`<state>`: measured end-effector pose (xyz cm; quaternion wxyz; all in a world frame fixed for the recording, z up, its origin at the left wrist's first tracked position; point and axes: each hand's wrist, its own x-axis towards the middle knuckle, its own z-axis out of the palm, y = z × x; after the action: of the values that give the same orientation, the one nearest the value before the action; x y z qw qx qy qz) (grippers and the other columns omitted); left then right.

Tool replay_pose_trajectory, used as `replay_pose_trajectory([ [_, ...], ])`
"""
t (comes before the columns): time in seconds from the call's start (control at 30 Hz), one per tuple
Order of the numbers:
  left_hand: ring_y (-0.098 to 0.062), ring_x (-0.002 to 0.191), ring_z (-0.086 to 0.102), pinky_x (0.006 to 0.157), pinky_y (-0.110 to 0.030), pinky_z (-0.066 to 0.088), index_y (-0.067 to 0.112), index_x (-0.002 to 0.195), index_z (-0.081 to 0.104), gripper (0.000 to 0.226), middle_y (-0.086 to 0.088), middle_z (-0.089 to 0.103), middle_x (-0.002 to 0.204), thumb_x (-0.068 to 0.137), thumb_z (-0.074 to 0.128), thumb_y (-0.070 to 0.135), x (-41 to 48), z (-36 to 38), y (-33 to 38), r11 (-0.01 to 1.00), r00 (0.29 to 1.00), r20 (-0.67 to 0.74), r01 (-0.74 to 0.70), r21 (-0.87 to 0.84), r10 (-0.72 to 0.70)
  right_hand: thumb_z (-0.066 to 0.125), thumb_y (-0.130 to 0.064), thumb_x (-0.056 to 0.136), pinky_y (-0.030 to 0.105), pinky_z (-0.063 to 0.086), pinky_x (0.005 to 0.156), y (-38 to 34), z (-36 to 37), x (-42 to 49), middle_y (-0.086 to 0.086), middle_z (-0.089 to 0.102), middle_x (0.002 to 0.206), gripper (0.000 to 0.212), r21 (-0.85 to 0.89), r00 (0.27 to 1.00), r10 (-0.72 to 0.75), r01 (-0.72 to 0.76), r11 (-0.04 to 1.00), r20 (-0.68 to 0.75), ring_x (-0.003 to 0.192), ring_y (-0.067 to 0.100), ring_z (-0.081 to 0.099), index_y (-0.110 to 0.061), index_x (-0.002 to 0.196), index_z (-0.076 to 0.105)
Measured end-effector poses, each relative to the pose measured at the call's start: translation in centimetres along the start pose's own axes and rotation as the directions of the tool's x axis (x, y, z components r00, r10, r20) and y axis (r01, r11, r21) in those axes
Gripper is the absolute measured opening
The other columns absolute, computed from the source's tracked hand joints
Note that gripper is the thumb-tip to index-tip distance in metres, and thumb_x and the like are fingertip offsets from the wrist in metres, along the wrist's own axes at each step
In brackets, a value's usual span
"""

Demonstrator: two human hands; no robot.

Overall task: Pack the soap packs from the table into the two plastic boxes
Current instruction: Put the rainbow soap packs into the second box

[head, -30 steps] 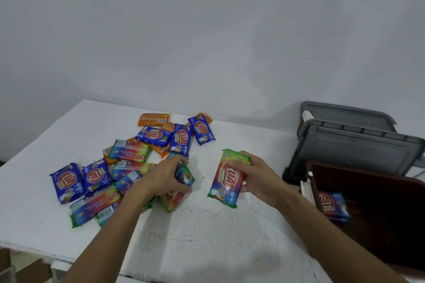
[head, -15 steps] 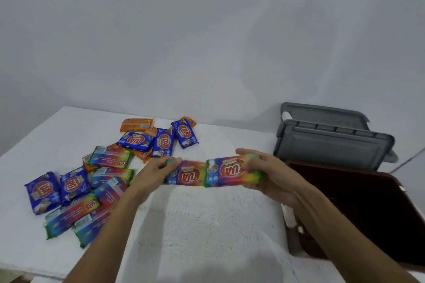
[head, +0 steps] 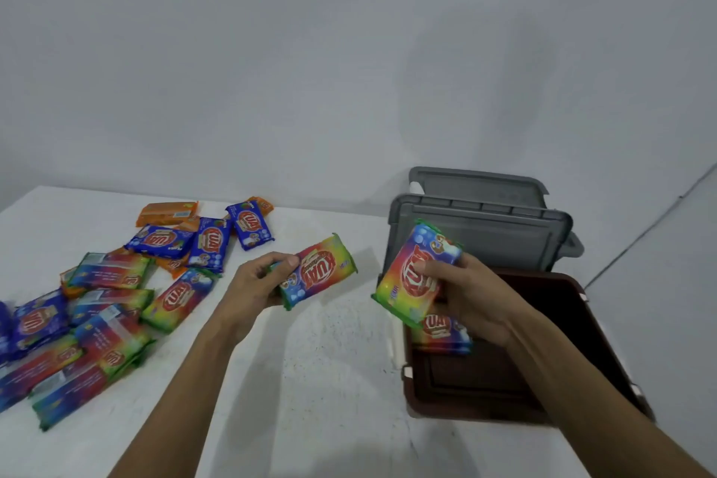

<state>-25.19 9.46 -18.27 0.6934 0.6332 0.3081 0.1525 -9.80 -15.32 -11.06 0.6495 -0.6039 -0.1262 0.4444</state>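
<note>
My left hand [head: 254, 283] grips a rainbow soap pack [head: 322, 270] by its left end, above the white table [head: 318, 380]. My right hand [head: 465, 295] holds a second rainbow soap pack [head: 411, 275], tilted, over the left rim of the dark brown plastic box [head: 574, 295]. One soap pack [head: 442, 334] lies inside that box under my right hand. Behind it stands the grey plastic box [head: 485, 241]; its inside is hidden. A heap of several loose soap packs [head: 116, 299], blue, orange and rainbow, covers the table's left side.
A plain white wall rises behind the table. The brown box sits at the table's right edge. Bare tabletop lies between the heap and the boxes, under my forearms.
The two packs, held end to end over the table's middle half a second ago, have separated. My right hand carried its pack right, over the brown box; my left hand stayed near the middle.
</note>
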Motion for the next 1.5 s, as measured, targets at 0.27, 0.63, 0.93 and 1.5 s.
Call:
replay_pose_trajectory([
  [0.27,-0.019,0.092,0.070,0.067,-0.028,0.059,0.020,0.116,0.061,0.044,-0.002,0.071,0.103,0.075,0.063,0.036,-0.9,6.0,0.2,0.986,0.999,0.050,-0.001,-0.169,0.010,0.076,-0.014,0.078,0.033,0.062,0.066,1.4,-6.8,-0.8,0.012,0.075,0.098,0.032,-0.048,0.984,0.056,-0.065,0.997,-0.166,0.085,0.025,0.073,-0.006,0.107,0.067],
  [0.63,-0.014,0.089,0.073,0.067,-0.030,0.061,0.025,0.111,0.061,0.034,0.004,0.073,0.097,0.078,0.063,0.030,-1.6,10.0,-0.1,0.951,0.996,0.082,0.005,-0.308,0.021,0.080,-0.019,0.080,0.027,0.058,0.061,6.0,-9.2,2.4,0.012,0.075,0.093,0.037,-0.232,0.917,0.223,-0.309,0.923,-0.331,0.077,0.020,0.073,-0.001,0.109,0.066],
  [0.93,-0.017,0.099,0.070,0.080,-0.032,0.059,0.022,0.115,0.059,0.040,-0.003,0.069,0.109,0.077,0.065,0.032,-1.7,10.5,-0.4,0.966,0.997,0.073,0.005,-0.258,0.014,0.066,-0.074,0.071,0.028,0.041,0.055,5.6,-10.1,2.6,0.001,0.057,0.083,0.061,-0.891,0.906,-0.082,-0.386,0.237,-0.415,0.073,0.020,0.058,-0.015,0.080,0.054],
  [1.5,-0.022,0.104,0.066,0.071,-0.029,0.059,0.039,0.123,0.045,0.068,-0.001,0.062,0.114,0.066,0.078,0.024,-2.5,14.1,1.4,0.983,0.981,0.112,-0.149,-0.105,0.161,0.071,-0.036,0.087,0.023,0.054,0.064,2.4,-5.2,-1.0,-0.004,0.074,0.091,0.012,-0.473,0.958,-0.288,0.252,0.844,-0.004,0.076,0.006,0.070,-0.025,0.091,0.071],
])
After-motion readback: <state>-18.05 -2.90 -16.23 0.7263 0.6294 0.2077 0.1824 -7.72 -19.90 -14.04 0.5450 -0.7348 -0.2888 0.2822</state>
